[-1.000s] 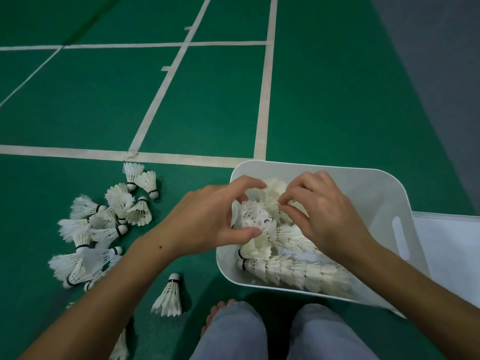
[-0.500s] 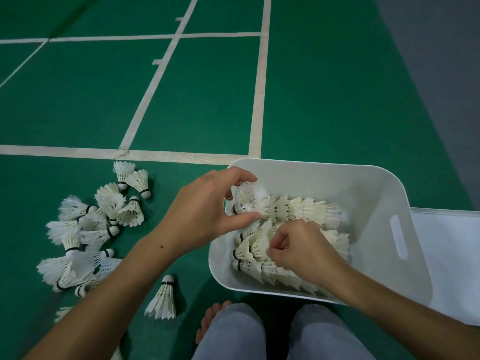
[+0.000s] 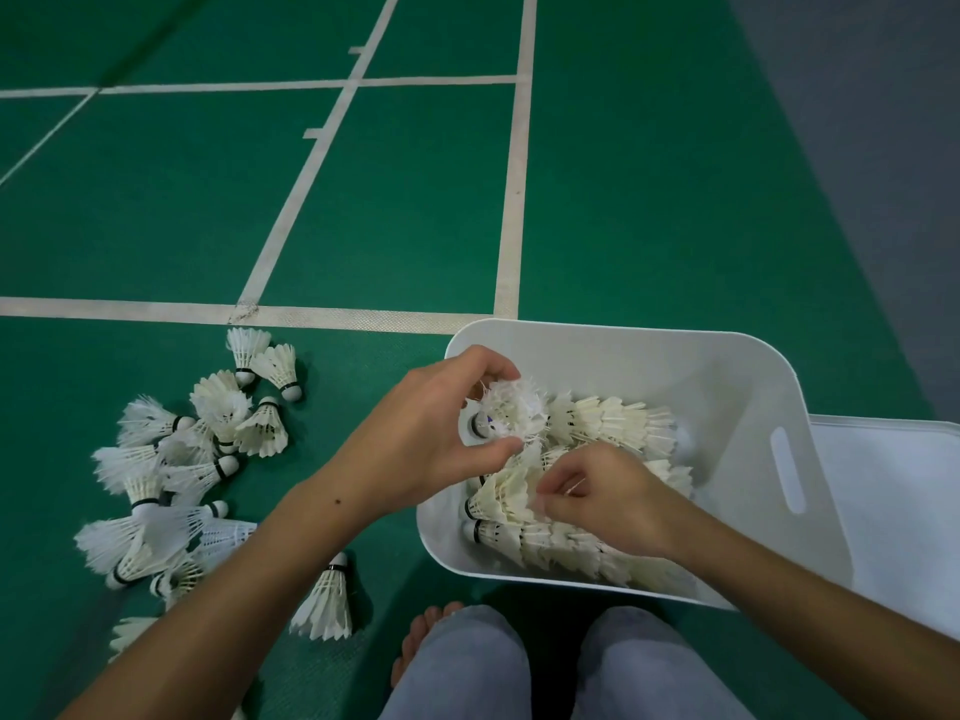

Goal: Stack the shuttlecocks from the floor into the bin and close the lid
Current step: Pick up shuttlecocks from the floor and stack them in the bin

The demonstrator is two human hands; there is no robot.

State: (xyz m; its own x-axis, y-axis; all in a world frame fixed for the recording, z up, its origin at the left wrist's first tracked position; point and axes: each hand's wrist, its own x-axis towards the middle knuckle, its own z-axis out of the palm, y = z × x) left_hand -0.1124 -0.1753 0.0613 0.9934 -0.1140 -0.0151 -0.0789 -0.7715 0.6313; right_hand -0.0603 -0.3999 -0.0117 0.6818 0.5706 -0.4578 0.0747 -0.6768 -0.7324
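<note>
A white bin (image 3: pixel 722 366) stands on the green court floor and holds rows of nested white shuttlecocks (image 3: pixel 613 423). My left hand (image 3: pixel 431 439) is over the bin's left edge, thumb and fingers pinching the frayed end shuttlecock (image 3: pixel 506 410) of the top row. My right hand (image 3: pixel 602 498) is inside the bin, fingers closed on the feathers of the middle row of shuttlecocks (image 3: pixel 501 496). A pile of loose shuttlecocks (image 3: pixel 176 459) lies on the floor to the left. One single shuttlecock (image 3: pixel 327 600) lies nearer my knees.
The white lid (image 3: pixel 898 511) lies flat on the floor to the right of the bin. White court lines (image 3: pixel 511 200) run across the green floor behind. My knees in grey trousers (image 3: pixel 467 667) and a bare foot are at the bottom.
My right hand moved down from the top row to the middle row inside the bin. My left hand stayed on the end of the top row.
</note>
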